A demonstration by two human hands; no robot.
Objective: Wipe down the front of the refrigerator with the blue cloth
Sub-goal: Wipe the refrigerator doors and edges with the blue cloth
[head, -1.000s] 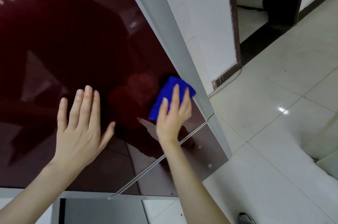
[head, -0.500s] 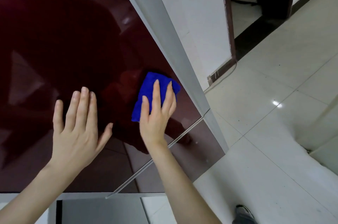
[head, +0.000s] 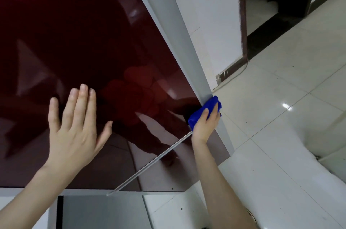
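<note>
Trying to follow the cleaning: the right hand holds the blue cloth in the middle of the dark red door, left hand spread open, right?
Not the middle. In the head view the right hand holds the blue cloth at the dark red door's right edge, against the grey side strip. The left hand is spread open, as you said.

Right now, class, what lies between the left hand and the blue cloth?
Head view: only bare, glossy dark-red refrigerator door separates the left hand from the blue cloth.

A home: glossy dark-red refrigerator (head: 84, 41), white floor tiles (head: 280, 97), open doorway (head: 277, 4).
</note>
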